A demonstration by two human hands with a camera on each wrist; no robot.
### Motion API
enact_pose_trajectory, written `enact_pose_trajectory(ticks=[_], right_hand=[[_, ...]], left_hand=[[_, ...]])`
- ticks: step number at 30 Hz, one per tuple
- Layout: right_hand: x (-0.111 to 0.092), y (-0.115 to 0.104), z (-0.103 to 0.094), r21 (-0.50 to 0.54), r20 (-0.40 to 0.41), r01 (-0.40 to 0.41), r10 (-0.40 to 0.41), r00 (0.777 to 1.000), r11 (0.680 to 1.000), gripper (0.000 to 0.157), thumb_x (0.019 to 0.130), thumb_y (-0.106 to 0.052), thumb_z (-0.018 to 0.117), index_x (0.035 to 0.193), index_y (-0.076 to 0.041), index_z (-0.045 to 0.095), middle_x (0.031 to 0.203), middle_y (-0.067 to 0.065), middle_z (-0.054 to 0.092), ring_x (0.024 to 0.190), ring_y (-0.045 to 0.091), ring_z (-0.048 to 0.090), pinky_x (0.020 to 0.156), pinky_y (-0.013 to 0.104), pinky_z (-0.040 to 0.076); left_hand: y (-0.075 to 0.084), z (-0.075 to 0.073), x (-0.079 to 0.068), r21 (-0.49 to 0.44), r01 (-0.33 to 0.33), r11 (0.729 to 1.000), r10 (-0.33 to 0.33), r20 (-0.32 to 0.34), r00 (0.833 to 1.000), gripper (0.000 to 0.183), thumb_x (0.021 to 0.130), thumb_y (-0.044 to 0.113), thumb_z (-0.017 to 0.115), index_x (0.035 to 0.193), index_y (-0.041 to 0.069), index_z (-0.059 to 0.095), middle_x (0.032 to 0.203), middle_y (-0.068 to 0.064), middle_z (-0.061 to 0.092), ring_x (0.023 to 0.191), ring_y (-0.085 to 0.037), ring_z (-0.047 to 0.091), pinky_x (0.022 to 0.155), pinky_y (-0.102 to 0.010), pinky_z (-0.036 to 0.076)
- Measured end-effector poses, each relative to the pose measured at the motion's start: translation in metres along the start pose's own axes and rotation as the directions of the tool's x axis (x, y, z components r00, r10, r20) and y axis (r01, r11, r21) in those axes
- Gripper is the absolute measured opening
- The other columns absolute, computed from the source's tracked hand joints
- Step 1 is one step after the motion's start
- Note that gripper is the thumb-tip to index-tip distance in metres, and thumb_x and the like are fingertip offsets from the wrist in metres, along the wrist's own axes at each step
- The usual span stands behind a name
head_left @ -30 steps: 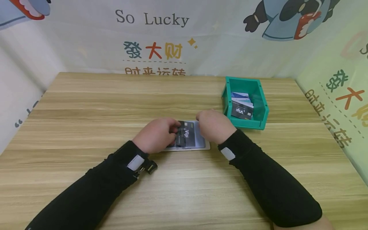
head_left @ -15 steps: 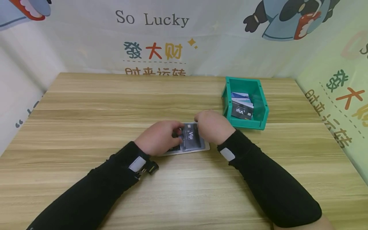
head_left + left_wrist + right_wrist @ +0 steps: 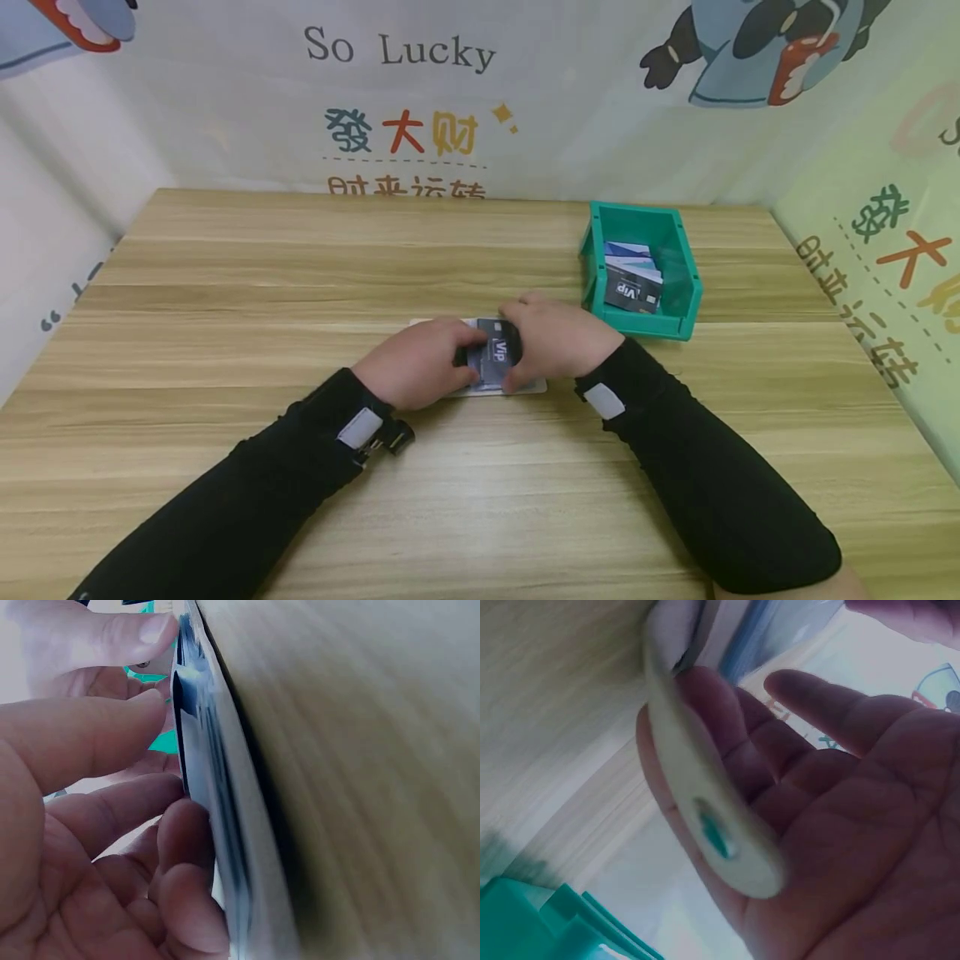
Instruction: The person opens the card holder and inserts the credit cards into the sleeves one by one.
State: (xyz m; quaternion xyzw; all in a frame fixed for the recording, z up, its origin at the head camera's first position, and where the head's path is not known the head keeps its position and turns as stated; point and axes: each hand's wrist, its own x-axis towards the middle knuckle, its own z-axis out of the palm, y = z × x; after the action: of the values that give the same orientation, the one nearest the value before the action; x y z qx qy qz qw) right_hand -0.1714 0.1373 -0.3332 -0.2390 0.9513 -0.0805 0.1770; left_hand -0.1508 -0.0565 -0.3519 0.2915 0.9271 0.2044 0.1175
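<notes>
A flat card holder [image 3: 532,387] with a pale cover and clear sleeves lies on the table in the head view. A dark grey "Vip" card [image 3: 498,352] is on its sleeves, between both hands. My left hand [image 3: 423,360] pinches the card's left part, thumb on the near side and fingers on the far side. My right hand [image 3: 562,337] grips the holder's right end with curled fingers, its thumb at the near edge. Among the right fingers in the right wrist view lies the holder's cream strap [image 3: 697,772] with a snap. The hands hide much of the holder.
A green bin [image 3: 686,275] stands at the back right, just beyond my right hand. Several cards [image 3: 633,287] lie inside it, a dark "Vip" card on top. The wooden table [image 3: 300,267] ends at a printed cloth backdrop [image 3: 562,150].
The right hand's fingers have spread from a tight curl, and its thumb has come to the near edge. The "Vip" card and left hand have shifted slightly right. The bin has stayed put.
</notes>
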Motion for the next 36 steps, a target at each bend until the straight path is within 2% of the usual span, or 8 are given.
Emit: enact_pose_trajectory(ticks=[5,12,17,20,26,32,36], right_hand=[[0.002,0.002,0.002,-0.006,0.001,-0.012,0.012,1.0,1.0,0.083,0.063,-0.049,0.083,0.128,-0.01,0.049,0.106,0.001,0.047,0.084,0.016,0.049,0.072,0.028,0.047],[0.002,0.0,0.001,-0.005,0.002,-0.034,0.034,0.999,0.999,0.078,0.062,-0.049,0.084,0.121,-0.008,0.054,0.1,0.001,0.047,0.081,0.016,0.05,0.071,0.027,0.048],[0.003,0.0,0.001,-0.011,0.003,-0.055,0.055,0.998,0.998,0.082,0.061,-0.051,0.083,0.123,-0.008,0.052,0.099,0.001,0.046,0.081,0.016,0.05,0.072,0.028,0.048],[0.003,0.0,0.001,-0.015,0.001,-0.061,0.061,0.998,0.998,0.084,0.06,-0.053,0.083,0.124,-0.008,0.052,0.099,0.001,0.046,0.081,0.016,0.049,0.071,0.028,0.047],[0.003,0.0,0.002,-0.004,-0.004,-0.062,0.062,0.998,0.998,0.087,0.059,-0.052,0.084,0.126,-0.008,0.05,0.1,0.002,0.043,0.082,0.016,0.048,0.07,0.027,0.047],[0.003,-0.001,0.002,0.009,-0.013,-0.07,0.071,0.997,0.997,0.086,0.058,-0.052,0.084,0.124,-0.008,0.051,0.1,0.002,0.043,0.081,0.016,0.049,0.069,0.027,0.047],[0.003,-0.001,0.002,0.001,-0.018,-0.071,0.071,0.997,0.998,0.085,0.058,-0.052,0.084,0.124,-0.008,0.051,0.1,0.002,0.044,0.082,0.016,0.049,0.071,0.027,0.048]], left_hand=[[0.001,0.0,0.0,0.042,-0.011,0.999,0.01,0.021,1.0,0.048,0.088,0.027,0.065,0.131,0.01,0.054,0.124,-0.006,0.054,0.103,-0.014,0.049,0.09,-0.036,0.044],[0.0,-0.004,-0.001,0.007,0.009,1.0,-0.009,0.005,1.0,0.041,0.088,0.025,0.065,0.126,0.011,0.059,0.117,-0.003,0.053,0.089,-0.012,0.05,0.079,-0.032,0.046],[-0.01,-0.012,-0.002,-0.004,0.037,0.999,-0.037,-0.039,0.999,0.053,0.086,0.024,0.066,0.136,0.014,0.049,0.136,-0.005,0.044,0.107,-0.014,0.046,0.09,-0.036,0.043],[-0.016,-0.016,-0.002,-0.001,0.077,0.997,-0.077,-0.036,0.996,0.063,0.083,0.026,0.07,0.14,0.014,0.044,0.143,-0.007,0.036,0.117,-0.018,0.041,0.095,-0.04,0.041],[-0.024,-0.019,-0.004,0.027,0.153,0.988,-0.153,0.009,0.988,0.068,0.078,0.034,0.075,0.134,0.007,0.049,0.13,-0.009,0.049,0.098,-0.019,0.048,0.084,-0.039,0.045],[-0.024,-0.021,-0.004,0.023,0.146,0.989,-0.147,0.034,0.989,0.075,0.07,0.039,0.078,0.132,0.007,0.051,0.123,-0.006,0.052,0.088,-0.019,0.049,0.074,-0.036,0.046],[-0.023,-0.021,-0.005,0.036,0.147,0.989,-0.148,0.046,0.988,0.078,0.068,0.041,0.078,0.133,0.008,0.05,0.127,-0.006,0.05,0.089,-0.02,0.049,0.074,-0.035,0.046]])
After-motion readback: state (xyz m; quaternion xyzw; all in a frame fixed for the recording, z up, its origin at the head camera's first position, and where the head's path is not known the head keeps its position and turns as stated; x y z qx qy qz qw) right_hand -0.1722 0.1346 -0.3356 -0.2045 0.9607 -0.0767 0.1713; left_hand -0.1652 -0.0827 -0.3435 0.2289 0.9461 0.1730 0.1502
